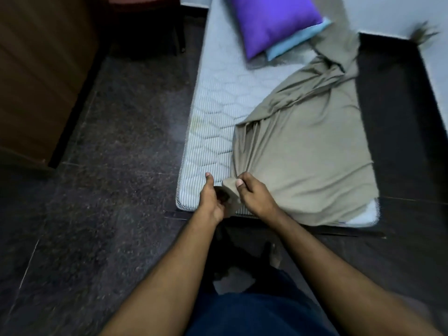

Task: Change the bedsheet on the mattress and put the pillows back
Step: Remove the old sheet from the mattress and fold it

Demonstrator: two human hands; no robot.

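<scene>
A white quilted mattress [213, 112] lies on the dark floor, its near end in front of me. A beige bedsheet [303, 151] is bunched over its right half, with one corner trailing toward the far right. My right hand [254, 192] grips a gathered edge of the sheet near the mattress's near edge. My left hand [212, 197] holds the same bunched edge just to the left, thumb raised. A purple pillow [271, 20] rests on a light blue pillow [295, 40] at the far end of the mattress.
Dark stone floor [109, 166] surrounds the mattress. A brown wooden cabinet or door [36, 69] stands at the left. White walls [400, 10] close the far right corner. My legs in dark blue trousers [254, 306] are below.
</scene>
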